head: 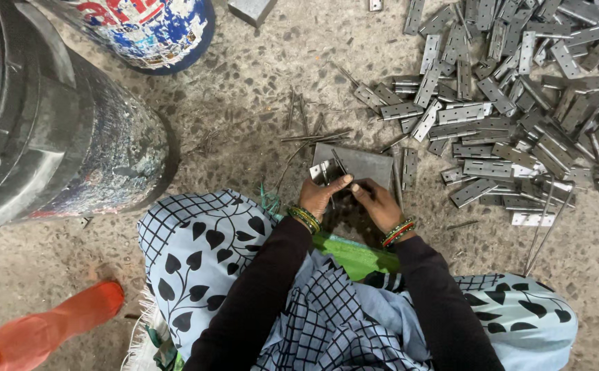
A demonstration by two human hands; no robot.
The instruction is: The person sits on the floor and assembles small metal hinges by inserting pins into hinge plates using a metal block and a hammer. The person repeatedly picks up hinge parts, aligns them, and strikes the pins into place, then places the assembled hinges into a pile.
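Hands at a hinge over a flat steel plate on the floor.

Nearest, black sleeves and beaded bangles; left hand [321, 196] pinched shut around a small shiny hinge [321, 172] with a thin pin [338, 163] standing in it, right hand [376, 203] curled close beside, fingers touching the same piece. Just beyond, grey plate [365, 163] lying flat. Farther off, loose pins [313, 134] scattered mid-floor, hinge pile [519, 103] heaped toward the top right corner, black drum [59, 130] at the left edge.

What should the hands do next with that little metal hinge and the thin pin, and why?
Probably push the pin down into the hinge. The left hand holds the hinge over the flat metal block, the right hand is beside it, and the pin sticks up.
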